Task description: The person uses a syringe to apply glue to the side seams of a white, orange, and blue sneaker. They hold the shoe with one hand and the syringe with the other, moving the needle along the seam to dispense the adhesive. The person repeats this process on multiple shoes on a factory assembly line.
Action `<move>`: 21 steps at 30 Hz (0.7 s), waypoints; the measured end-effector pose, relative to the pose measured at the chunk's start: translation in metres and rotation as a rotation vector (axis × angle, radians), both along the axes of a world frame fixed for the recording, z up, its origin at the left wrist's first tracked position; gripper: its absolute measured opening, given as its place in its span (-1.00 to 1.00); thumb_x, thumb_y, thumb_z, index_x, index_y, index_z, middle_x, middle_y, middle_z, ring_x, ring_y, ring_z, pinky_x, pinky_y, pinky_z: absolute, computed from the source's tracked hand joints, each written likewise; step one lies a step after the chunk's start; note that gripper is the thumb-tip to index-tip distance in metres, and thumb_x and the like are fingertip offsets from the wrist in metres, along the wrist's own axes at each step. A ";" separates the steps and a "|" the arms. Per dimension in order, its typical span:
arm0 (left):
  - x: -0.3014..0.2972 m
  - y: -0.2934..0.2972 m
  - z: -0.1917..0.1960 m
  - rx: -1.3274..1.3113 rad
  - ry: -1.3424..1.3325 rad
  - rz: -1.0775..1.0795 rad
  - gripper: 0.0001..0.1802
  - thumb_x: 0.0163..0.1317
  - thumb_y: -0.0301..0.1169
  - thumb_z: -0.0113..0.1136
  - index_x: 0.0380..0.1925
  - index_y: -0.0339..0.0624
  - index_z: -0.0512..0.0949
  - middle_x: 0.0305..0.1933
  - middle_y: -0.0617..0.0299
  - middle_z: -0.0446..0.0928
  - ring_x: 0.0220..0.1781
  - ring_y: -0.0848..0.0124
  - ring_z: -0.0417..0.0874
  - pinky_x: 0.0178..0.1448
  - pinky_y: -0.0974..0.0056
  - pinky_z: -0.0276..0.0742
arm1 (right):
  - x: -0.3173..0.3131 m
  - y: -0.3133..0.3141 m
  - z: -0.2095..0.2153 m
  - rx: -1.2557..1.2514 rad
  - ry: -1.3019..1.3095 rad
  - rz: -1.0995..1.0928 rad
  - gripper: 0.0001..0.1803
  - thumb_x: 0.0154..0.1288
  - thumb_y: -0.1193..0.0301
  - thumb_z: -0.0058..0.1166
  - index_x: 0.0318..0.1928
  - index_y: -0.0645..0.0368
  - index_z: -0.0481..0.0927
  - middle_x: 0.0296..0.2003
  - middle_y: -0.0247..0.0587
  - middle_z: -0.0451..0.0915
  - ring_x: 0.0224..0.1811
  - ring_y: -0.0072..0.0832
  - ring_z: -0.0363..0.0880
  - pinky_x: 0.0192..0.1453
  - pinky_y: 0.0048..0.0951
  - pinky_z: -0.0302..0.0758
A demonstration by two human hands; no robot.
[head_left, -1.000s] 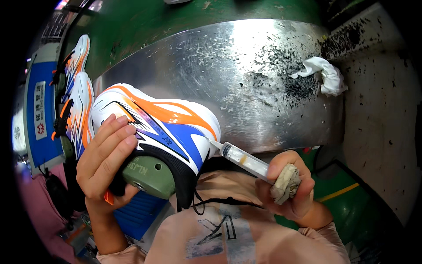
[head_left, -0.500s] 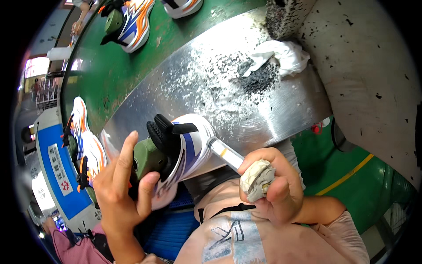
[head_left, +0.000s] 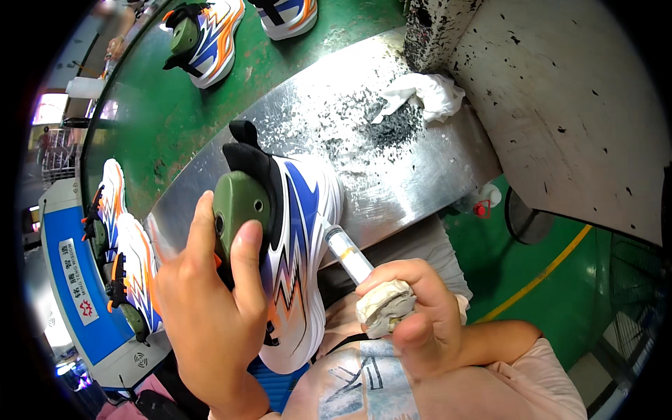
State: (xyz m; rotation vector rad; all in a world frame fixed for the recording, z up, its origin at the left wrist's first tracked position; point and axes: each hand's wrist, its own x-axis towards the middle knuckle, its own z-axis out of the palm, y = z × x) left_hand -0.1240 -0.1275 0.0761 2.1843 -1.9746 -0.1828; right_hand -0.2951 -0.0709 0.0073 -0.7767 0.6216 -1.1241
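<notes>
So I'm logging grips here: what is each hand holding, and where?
Left hand grips the sneaker around its green last at the heel. Right hand holds a syringe by its taped rear end.

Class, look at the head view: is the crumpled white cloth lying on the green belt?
No. The white cloth lies on the speckled metal table, beside a pile of dark specks, not on the green belt.

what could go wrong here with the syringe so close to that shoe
The syringe in the right hand has its tip at the side of the sneaker; a slip might smear the white upper. The left hand grips only the green shoe last, so the sneaker could twist. Black specks on the metal plate might dirty it.
</notes>
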 end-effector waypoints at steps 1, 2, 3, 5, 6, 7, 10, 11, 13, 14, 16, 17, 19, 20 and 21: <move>0.001 0.000 0.001 0.013 0.005 0.005 -0.57 0.22 -0.30 0.13 -0.04 -0.46 0.50 -0.56 -0.16 0.55 -0.55 -0.02 0.60 -0.44 0.07 0.42 | 0.002 0.004 0.000 -0.018 0.012 0.000 -0.42 0.41 0.05 -0.09 0.15 0.31 0.28 -0.20 -0.33 0.46 -0.26 -0.72 0.37 -0.18 -0.66 0.36; 0.001 -0.001 0.003 0.027 0.010 0.010 -0.57 0.23 -0.30 0.12 -0.04 -0.46 0.50 -0.56 -0.17 0.55 -0.55 -0.02 0.60 -0.43 0.07 0.42 | 0.004 0.007 0.000 -0.036 0.025 0.001 -0.43 0.41 0.06 -0.09 0.15 0.31 0.27 -0.20 -0.33 0.46 -0.26 -0.72 0.37 -0.19 -0.65 0.36; 0.002 -0.001 0.005 0.016 0.002 0.017 -0.60 0.23 -0.30 0.12 -0.08 -0.46 0.51 -0.61 -0.17 0.53 -0.56 -0.04 0.59 -0.44 0.06 0.41 | 0.002 0.008 0.000 -0.068 0.023 0.049 -0.44 0.41 0.09 -0.07 0.15 0.31 0.28 -0.21 -0.33 0.46 -0.27 -0.72 0.38 -0.19 -0.65 0.37; 0.003 -0.002 0.009 0.037 0.024 0.034 -0.61 0.23 -0.30 0.12 -0.10 -0.46 0.52 -0.63 -0.15 0.52 -0.57 -0.05 0.58 -0.45 0.04 0.40 | 0.008 0.014 0.006 -0.063 0.096 0.024 -0.42 0.41 0.03 -0.12 0.14 0.30 0.29 -0.22 -0.34 0.46 -0.29 -0.72 0.37 -0.21 -0.65 0.36; 0.006 -0.002 0.007 0.046 0.044 0.039 -0.61 0.23 -0.30 0.12 -0.11 -0.45 0.53 -0.64 -0.13 0.51 -0.58 -0.06 0.58 -0.45 0.03 0.40 | 0.012 0.018 0.008 -0.062 0.142 0.007 -0.41 0.41 0.01 -0.14 0.14 0.29 0.29 -0.23 -0.34 0.46 -0.29 -0.73 0.37 -0.22 -0.66 0.35; 0.009 -0.002 0.003 0.035 0.049 0.033 -0.64 0.23 -0.29 0.12 -0.14 -0.41 0.54 -0.68 -0.12 0.49 -0.60 -0.06 0.57 -0.46 0.00 0.40 | 0.009 0.020 0.003 -0.032 0.138 -0.013 -0.39 0.42 -0.05 -0.20 0.12 0.29 0.31 -0.28 -0.34 0.47 -0.35 -0.73 0.36 -0.28 -0.67 0.34; 0.017 0.015 -0.001 0.089 0.136 0.031 -0.54 0.25 -0.24 0.13 0.12 -0.17 0.48 -0.41 -0.08 0.60 -0.44 0.07 0.63 -0.30 0.17 0.48 | 0.001 0.002 -0.016 0.247 -0.293 -0.037 -0.39 0.43 -0.17 -0.40 -0.04 0.13 0.38 -0.64 -0.50 0.25 -0.67 -0.71 0.09 -0.62 -0.62 0.05; 0.024 0.024 -0.008 -0.049 0.120 -0.117 -0.46 0.18 -0.23 0.19 0.17 -0.10 0.44 -0.17 -0.11 0.55 -0.19 0.02 0.59 -0.11 0.13 0.48 | -0.001 -0.013 -0.015 0.403 -0.318 -0.034 -0.43 0.45 -0.16 -0.44 -0.05 0.07 0.39 -0.68 -0.54 0.08 -0.68 -0.69 -0.05 -0.63 -0.59 -0.06; 0.044 0.029 -0.012 -0.141 0.124 -0.435 -0.33 -0.04 -0.21 0.34 0.17 0.03 0.47 0.19 -0.07 0.32 0.24 -0.04 0.26 0.22 -0.11 0.19 | 0.000 -0.037 -0.030 0.598 -0.554 -0.009 -0.48 0.48 -0.08 -0.40 -0.06 0.09 0.43 -0.67 -0.53 0.00 -0.67 -0.67 -0.12 -0.63 -0.59 -0.08; 0.053 0.031 -0.014 -0.184 0.119 -0.590 -0.26 -0.15 -0.20 0.41 0.17 0.10 0.48 0.38 -0.05 0.21 0.46 -0.07 0.09 0.39 -0.23 0.05 | 0.004 -0.047 -0.038 0.657 -0.671 0.026 -0.49 0.49 -0.06 -0.38 -0.06 0.10 0.44 -0.67 -0.53 -0.01 -0.66 -0.67 -0.12 -0.62 -0.59 -0.08; 0.087 0.033 0.003 -0.014 0.223 -0.669 -0.31 -0.19 -0.20 0.43 0.08 0.04 0.53 0.31 -0.04 0.28 0.44 -0.10 0.14 0.41 -0.25 0.01 | 0.025 -0.068 -0.042 0.666 -0.665 0.164 -0.50 0.50 -0.02 -0.36 -0.07 0.12 0.47 -0.66 -0.53 0.01 -0.65 -0.67 -0.12 -0.61 -0.59 -0.07; 0.103 0.036 0.003 0.007 0.133 -0.719 -0.39 -0.21 -0.20 0.43 -0.04 -0.01 0.56 0.24 -0.01 0.34 0.42 -0.10 0.17 0.43 -0.25 -0.02 | 0.037 -0.082 -0.038 0.672 -0.614 0.265 -0.51 0.50 -0.02 -0.37 -0.06 0.12 0.46 -0.66 -0.53 0.03 -0.65 -0.67 -0.10 -0.62 -0.61 -0.07; 0.133 0.049 -0.009 -0.204 0.085 -0.723 -0.59 -0.12 -0.36 0.40 -0.20 -0.10 0.54 0.03 -0.02 0.49 0.25 -0.08 0.41 0.30 -0.20 0.27 | 0.076 -0.102 -0.020 0.687 -0.465 0.496 -0.52 0.47 -0.05 -0.30 -0.06 0.09 0.46 -0.65 -0.56 0.07 -0.63 -0.71 -0.07 -0.63 -0.63 -0.09; 0.144 0.058 -0.018 -0.351 0.029 -0.726 -0.67 -0.09 -0.44 0.37 -0.26 -0.13 0.53 -0.03 -0.03 0.52 0.15 -0.06 0.52 0.21 -0.17 0.42 | 0.095 -0.106 -0.005 0.680 -0.354 0.612 -0.52 0.46 -0.06 -0.28 -0.05 0.07 0.47 -0.65 -0.56 0.08 -0.62 -0.72 -0.06 -0.62 -0.64 -0.10; 0.152 0.074 -0.026 -0.392 0.092 -0.672 -0.70 -0.08 -0.51 0.31 -0.27 -0.14 0.50 -0.09 -0.04 0.54 0.04 -0.04 0.58 0.11 -0.12 0.51 | 0.117 -0.107 0.009 0.574 -0.175 0.685 -0.48 0.46 -0.09 -0.34 -0.02 0.07 0.44 -0.66 -0.60 0.04 -0.65 -0.72 -0.09 -0.65 -0.65 -0.13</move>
